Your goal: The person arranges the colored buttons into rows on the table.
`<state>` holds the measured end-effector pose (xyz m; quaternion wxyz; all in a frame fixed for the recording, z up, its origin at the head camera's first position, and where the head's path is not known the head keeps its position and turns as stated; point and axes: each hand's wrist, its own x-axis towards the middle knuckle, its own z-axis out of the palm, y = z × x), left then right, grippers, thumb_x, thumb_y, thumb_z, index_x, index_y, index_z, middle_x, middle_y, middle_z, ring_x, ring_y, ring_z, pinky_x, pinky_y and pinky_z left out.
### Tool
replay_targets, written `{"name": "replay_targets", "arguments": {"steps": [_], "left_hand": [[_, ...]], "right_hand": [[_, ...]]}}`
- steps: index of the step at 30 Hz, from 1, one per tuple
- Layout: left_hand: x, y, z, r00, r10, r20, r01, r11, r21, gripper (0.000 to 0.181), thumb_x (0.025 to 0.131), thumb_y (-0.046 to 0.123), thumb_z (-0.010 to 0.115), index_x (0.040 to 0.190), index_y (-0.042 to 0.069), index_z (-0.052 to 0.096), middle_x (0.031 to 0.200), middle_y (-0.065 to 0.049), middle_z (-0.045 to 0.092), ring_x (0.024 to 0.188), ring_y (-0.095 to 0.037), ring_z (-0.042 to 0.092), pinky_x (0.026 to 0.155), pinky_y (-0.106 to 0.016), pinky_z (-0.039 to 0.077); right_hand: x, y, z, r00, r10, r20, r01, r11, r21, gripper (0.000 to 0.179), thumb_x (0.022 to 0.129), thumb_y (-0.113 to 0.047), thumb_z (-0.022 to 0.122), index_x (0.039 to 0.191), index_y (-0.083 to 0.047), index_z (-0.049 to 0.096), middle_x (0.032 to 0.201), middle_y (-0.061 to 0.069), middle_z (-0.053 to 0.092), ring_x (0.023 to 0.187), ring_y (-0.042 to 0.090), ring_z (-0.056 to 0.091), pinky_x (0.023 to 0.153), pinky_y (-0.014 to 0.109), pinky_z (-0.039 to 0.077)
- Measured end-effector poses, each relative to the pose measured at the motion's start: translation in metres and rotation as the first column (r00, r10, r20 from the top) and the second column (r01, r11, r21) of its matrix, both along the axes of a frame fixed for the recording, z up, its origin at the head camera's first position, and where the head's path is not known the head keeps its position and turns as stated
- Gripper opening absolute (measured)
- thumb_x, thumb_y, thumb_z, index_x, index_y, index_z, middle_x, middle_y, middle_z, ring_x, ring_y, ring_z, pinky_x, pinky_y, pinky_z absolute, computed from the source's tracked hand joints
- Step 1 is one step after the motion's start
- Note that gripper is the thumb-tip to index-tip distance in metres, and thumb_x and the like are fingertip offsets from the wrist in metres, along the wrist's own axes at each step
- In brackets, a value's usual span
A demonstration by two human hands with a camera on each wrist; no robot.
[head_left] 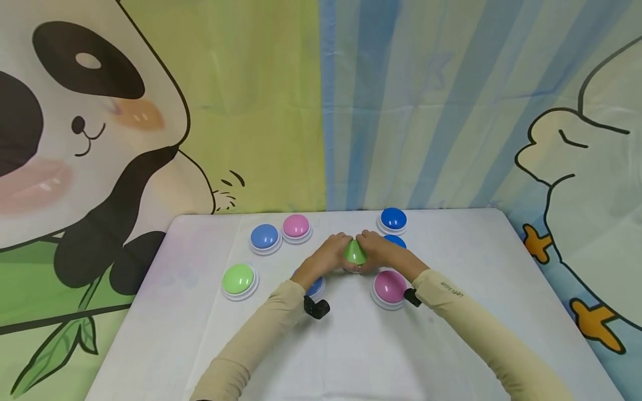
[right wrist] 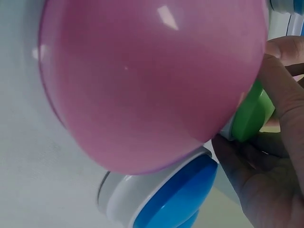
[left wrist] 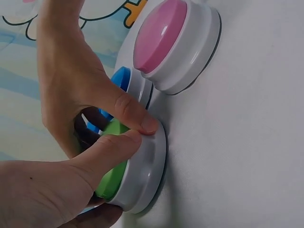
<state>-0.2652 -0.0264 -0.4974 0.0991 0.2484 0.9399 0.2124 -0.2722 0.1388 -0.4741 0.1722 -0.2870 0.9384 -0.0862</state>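
the left hand and right hand grip the middle green button from either side, far-left of the near pink button. it looks like positioning; next probably calls for an even release.

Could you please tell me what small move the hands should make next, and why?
I would probably loosen the left hand and right hand and draw them apart: they hold the green button from opposite sides, and its white base seems to rest on the table.
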Motion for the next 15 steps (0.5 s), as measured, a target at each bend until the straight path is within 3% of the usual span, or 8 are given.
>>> {"name": "replay_targets", "arguments": {"steps": [3, 8, 15], "left_hand": [[0.002, -0.001, 0.001, 1.0, 0.003, 0.001, -0.003, 1.0, 0.019, 0.07, 0.073, 0.038, 0.084, 0.127, 0.003, 0.057, 0.112, -0.009, 0.062, 0.101, -0.021, 0.057, 0.089, -0.031, 0.049], [0.005, -0.004, 0.0, 0.998, -0.023, -0.058, 0.025, 0.999, 0.035, 0.067, 0.072, 0.039, 0.084, 0.123, 0.002, 0.06, 0.107, -0.009, 0.062, 0.095, -0.019, 0.057, 0.083, -0.028, 0.05], [0.007, -0.01, 0.01, 0.985, -0.004, -0.172, 0.017, 0.997, 0.073, 0.072, 0.068, 0.046, 0.084, 0.122, 0.005, 0.06, 0.11, -0.008, 0.061, 0.095, -0.019, 0.055, 0.081, -0.027, 0.049]], "right_hand": [[0.0, 0.003, 0.0, 1.0, 0.012, -0.009, -0.012, 1.0, -0.02, 0.069, 0.074, -0.033, 0.083, 0.125, 0.001, 0.052, 0.108, 0.012, 0.056, 0.098, 0.022, 0.053, 0.089, 0.036, 0.054], [0.002, 0.008, -0.004, 0.999, 0.026, -0.031, -0.028, 0.998, -0.062, 0.07, 0.074, -0.034, 0.083, 0.126, 0.001, 0.051, 0.108, 0.011, 0.055, 0.096, 0.02, 0.052, 0.085, 0.034, 0.053], [0.013, 0.015, 0.005, 0.982, 0.044, -0.184, -0.087, 0.97, -0.229, 0.072, 0.074, -0.035, 0.083, 0.126, 0.005, 0.052, 0.109, 0.014, 0.057, 0.094, 0.02, 0.052, 0.079, 0.031, 0.053]]}}
